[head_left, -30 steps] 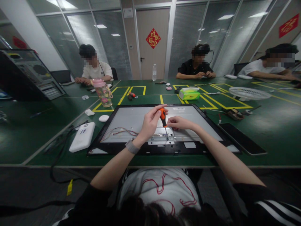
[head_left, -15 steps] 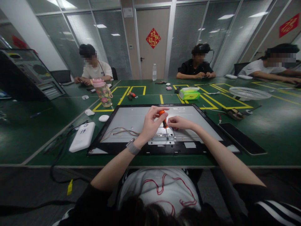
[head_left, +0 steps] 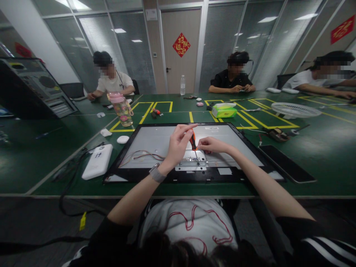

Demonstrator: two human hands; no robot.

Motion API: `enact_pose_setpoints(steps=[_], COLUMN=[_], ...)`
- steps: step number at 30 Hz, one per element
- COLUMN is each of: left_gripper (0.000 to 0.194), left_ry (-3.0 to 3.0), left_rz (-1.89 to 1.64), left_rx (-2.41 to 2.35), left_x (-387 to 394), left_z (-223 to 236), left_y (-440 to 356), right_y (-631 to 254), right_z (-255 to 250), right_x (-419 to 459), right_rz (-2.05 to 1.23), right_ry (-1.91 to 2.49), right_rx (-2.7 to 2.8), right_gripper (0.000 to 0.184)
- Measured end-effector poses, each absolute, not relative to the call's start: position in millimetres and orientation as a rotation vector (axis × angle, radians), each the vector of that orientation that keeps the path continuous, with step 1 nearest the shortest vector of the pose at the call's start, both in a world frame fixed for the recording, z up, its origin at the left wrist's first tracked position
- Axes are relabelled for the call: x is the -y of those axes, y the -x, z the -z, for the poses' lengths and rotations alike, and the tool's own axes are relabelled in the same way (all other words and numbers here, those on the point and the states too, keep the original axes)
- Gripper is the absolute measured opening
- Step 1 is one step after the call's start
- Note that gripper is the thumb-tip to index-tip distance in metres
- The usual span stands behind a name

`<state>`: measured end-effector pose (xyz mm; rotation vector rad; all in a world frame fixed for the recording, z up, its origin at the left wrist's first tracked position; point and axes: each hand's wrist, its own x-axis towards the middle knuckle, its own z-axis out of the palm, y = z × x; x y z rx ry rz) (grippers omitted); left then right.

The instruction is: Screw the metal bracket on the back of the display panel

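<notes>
My left hand (head_left: pixel 178 144) is closed around the orange and black handle of a screwdriver (head_left: pixel 193 141), its index finger stretched out past the top. The screwdriver leans slightly, its shaft reaching down to a small metal bracket with a circuit strip (head_left: pixel 191 160). Beside the lower end of the handle, my right hand (head_left: pixel 210 144) has its fingers curled in a pinch, fingertips at the orange collar. Under both hands lies a flat display panel (head_left: pixel 155 139) with a grey metal back and black frame. Thin cables (head_left: pixel 139 155) run across its left part.
Left of the panel are a white power bank (head_left: pixel 97 162), a white oval case (head_left: pixel 122 139) and a pink-lided bottle (head_left: pixel 121 111). A phone (head_left: pixel 286 163) lies to the right. Beyond are a green tissue pack (head_left: pixel 224 110) and a white fan grille (head_left: pixel 294 110). Three people sit across the table.
My left hand has shifted and turned slightly on the handle, and the screwdriver's top leans a little more to the left. My right hand stays nearly in place.
</notes>
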<state>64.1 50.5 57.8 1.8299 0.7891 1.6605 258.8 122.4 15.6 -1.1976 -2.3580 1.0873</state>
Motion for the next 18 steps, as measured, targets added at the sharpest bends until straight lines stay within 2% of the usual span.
enact_pose_setpoints(steps=[5, 13, 18], left_gripper=[0.031, 0.018, 0.032], left_ry=[-1.737, -1.823, -1.848], left_rz=[-1.602, -1.609, -1.606], left_rx=[-0.725, -0.791, -0.76], left_x=[-51.5, -50.0, -51.9], left_z=[-56.7, -57.7, -57.3], left_y=[-64.9, -65.6, -64.3], right_y=[-258.7, -259.4, -258.7], right_z=[-14.8, -13.7, -14.8], right_x=[-123.1, -124.0, -122.4], right_rz=[-1.092, -1.083, -1.093], right_ry=[1.203, 1.198, 1.202], right_rx=[2.36, 2.375, 2.359], right_gripper=[0.039, 0.04, 0.039])
